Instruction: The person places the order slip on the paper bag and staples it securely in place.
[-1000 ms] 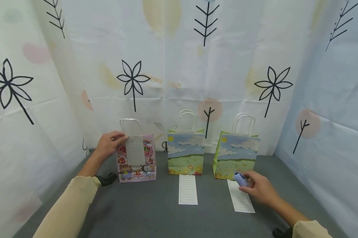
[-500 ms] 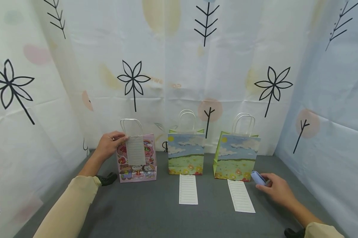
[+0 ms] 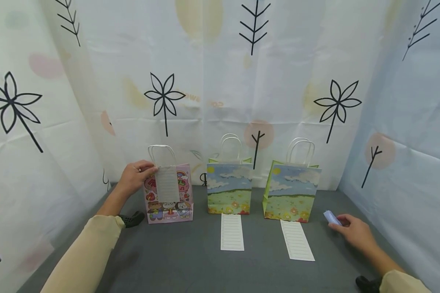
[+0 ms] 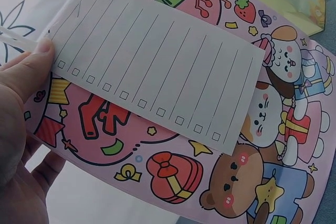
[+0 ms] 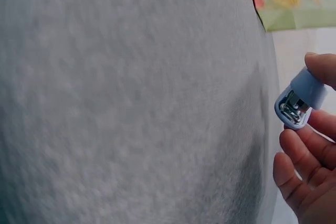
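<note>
At the left, my left hand (image 3: 133, 178) pinches a lined white checklist slip (image 3: 167, 185) against the upper edge of a pink paper gift bag (image 3: 187, 211). In the left wrist view the thumb presses on the end of the slip (image 4: 157, 66), which lies over the bag's cartoon print (image 4: 231, 177); the fingers pass behind the bag. My right hand (image 3: 357, 232) holds a small blue stapler (image 3: 332, 217) between thumb and fingers, over the table right of the right bag. The right wrist view shows metal parts inside the stapler's end (image 5: 302, 98).
Two landscape-print gift bags with white handles stand at the middle (image 3: 229, 191) and right (image 3: 292, 193). A lined slip lies before each: a middle slip (image 3: 232, 232) and a right slip (image 3: 297, 241). A printed white curtain (image 3: 212, 81) encloses the grey table (image 3: 190, 260).
My right hand has moved right with the stapler, from over the right slip to beyond the right bag. My left hand stays on the pink bag and its slip.
</note>
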Tool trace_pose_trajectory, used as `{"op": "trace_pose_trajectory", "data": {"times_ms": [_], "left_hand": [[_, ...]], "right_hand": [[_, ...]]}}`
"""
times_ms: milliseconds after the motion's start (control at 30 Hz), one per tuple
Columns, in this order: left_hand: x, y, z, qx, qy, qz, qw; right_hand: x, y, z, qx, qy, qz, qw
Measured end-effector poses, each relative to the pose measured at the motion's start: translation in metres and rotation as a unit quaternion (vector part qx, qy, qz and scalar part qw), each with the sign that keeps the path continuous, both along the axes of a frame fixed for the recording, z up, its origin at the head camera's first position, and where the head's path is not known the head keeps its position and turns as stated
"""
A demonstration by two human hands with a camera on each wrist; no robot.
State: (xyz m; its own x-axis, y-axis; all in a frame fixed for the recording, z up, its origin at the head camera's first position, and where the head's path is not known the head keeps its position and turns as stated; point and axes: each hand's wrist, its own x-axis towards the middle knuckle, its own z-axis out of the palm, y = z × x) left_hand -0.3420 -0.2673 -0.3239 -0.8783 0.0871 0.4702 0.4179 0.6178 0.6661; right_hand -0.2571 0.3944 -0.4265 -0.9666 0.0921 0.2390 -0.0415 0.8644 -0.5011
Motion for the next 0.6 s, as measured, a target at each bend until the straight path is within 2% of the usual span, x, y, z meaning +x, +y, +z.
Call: {"op": "trace_pose_trajectory", "data": {"times_ms": [233, 600], "left_hand": [[-0.004, 0.0, 0.005, -0.031, 0.013, 0.0, 0.9994], [-0.009, -0.005, 0.011, -0.046, 0.022, -0.011, 0.9986]], "right_hand": [[-0.004, 0.011, 0.0, -0.011, -0.046, -0.016, 0.999], [-0.009, 0.018, 0.002, -0.064, -0.1, -0.036, 0.992]]}}
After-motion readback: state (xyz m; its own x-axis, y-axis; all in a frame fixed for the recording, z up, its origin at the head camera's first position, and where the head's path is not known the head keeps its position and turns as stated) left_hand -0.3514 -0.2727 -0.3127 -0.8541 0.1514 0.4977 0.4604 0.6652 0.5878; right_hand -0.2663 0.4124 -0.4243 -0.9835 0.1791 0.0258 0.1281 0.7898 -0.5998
